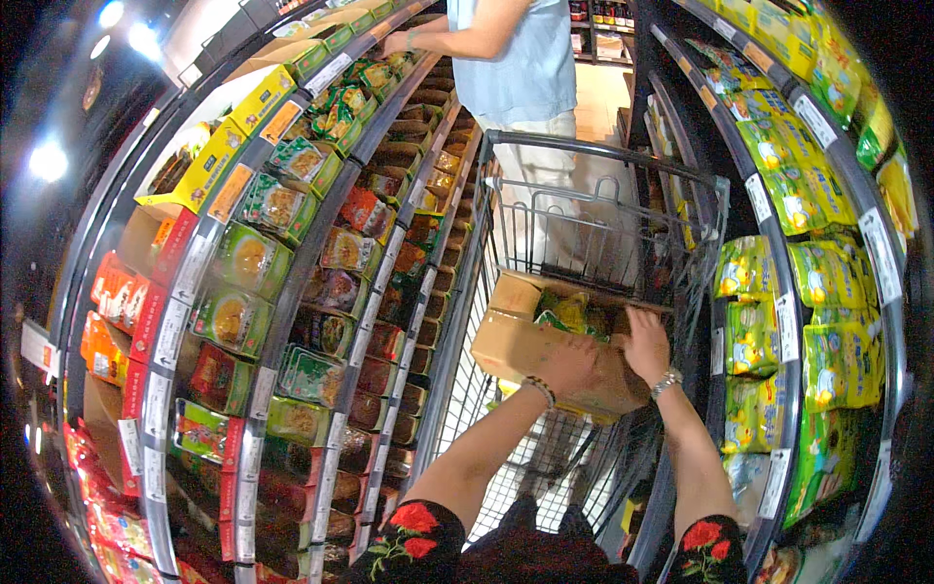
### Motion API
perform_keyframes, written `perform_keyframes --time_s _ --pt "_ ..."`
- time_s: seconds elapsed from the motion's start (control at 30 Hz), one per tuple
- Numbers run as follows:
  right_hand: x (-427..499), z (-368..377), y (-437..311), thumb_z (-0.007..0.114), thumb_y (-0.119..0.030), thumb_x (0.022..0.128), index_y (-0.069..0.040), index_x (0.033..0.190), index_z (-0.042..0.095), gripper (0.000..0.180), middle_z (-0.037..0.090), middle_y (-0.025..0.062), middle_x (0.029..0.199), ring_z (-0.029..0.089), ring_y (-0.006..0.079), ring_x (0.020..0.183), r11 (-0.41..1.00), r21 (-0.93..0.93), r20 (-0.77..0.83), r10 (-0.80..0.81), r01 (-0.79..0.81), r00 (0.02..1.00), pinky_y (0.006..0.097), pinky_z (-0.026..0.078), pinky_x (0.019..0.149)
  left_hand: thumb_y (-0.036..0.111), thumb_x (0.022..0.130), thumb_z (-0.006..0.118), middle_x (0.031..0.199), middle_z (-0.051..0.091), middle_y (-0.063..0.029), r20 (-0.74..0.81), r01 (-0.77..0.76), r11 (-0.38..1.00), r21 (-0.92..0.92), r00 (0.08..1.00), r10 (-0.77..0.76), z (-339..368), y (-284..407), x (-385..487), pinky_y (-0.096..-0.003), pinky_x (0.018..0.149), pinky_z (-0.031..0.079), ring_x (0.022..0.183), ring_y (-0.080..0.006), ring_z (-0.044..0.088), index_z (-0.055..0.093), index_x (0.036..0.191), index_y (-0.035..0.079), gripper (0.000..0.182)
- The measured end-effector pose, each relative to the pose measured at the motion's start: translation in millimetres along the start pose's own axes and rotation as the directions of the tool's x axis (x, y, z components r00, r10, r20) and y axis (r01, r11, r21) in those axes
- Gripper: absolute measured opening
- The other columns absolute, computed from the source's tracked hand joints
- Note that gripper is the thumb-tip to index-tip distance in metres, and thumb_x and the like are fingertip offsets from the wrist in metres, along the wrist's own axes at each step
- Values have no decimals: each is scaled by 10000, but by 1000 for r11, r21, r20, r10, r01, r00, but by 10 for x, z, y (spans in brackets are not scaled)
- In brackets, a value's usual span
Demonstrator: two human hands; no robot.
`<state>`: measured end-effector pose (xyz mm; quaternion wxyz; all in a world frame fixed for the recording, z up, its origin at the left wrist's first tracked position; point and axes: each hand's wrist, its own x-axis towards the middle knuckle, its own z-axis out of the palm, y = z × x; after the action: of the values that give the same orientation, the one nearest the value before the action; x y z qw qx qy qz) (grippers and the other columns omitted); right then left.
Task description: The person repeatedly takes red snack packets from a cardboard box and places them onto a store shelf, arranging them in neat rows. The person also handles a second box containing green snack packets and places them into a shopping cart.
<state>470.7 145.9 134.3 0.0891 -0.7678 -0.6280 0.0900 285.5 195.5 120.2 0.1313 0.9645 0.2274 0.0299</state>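
An open cardboard box [511, 347] sits tilted in a metal-wire shopping cart [606, 190]. Green and yellow plastic packets [565, 314] show inside it. My left hand [573, 369], somewhat blurred and with a bead bracelet at the wrist, holds the box's near wall at the rim; its fingertips are partly hidden. On the box's right wall is my right hand [646, 343], a metal-band watch on its wrist, with the thumb towards the opening and the fingers along the edge.
Tiered shelves of packaged food [252, 252] flank the cart on the left. Yellow-green bags [832, 270] line shelves on the right. Past the cart stands a person in a light blue shirt [514, 66], one arm reaching to the left shelf.
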Motion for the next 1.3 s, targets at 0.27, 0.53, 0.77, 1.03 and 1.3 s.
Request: perform_keyframes --time_s 0.27,0.53,0.77,1.03,1.3 --pt "494 500 466 518 -44 844 -22 1048 565 211 476 130 1080 452 325 1033 991 -103 -109 79 -90 991 458 465 788 603 636 702 1168 585 -174 452 152 974 -166 890 -62 175 111 903 -442 840 481 985 -342 597 586 1116 50 741" --pt "776 658 826 481 -82 854 -17 1011 533 177 511 137 1055 517 342 1028 998 -67 -83 -20 14 996 402 535 738 470 555 786 814 688 -126 476 167 944 -284 879 -12 228 66 1048 -393 678 534 745 -289 664 702 778 65 469" --pt "849 584 660 534 -27 797 1 1094 516 299 489 186 1100 495 361 1056 996 -61 -77 57 -62 995 418 526 775 203 666 649 631 633 -119 -97 121 992 -26 988 -123 -162 591 133 -396 555 503 623 -272 645 646 712 73 138" --pt "900 471 357 492 -69 856 -13 1099 572 262 556 151 1151 513 320 1086 961 -181 209 248 -211 946 413 500 829 529 511 808 929 679 -127 636 172 980 -101 769 -69 -512 -832 592 -383 678 516 811 -276 652 685 966 72 656" --pt "1456 596 -1058 427 -151 888 -219 1349 393 467 389 70 1412 418 260 1262 873 -52 279 -453 484 847 511 441 917 568 461 808 852 682 -95 684 360 932 42 669 -290 -543 -1331 383 -378 702 512 794 -275 650 704 875 54 668"
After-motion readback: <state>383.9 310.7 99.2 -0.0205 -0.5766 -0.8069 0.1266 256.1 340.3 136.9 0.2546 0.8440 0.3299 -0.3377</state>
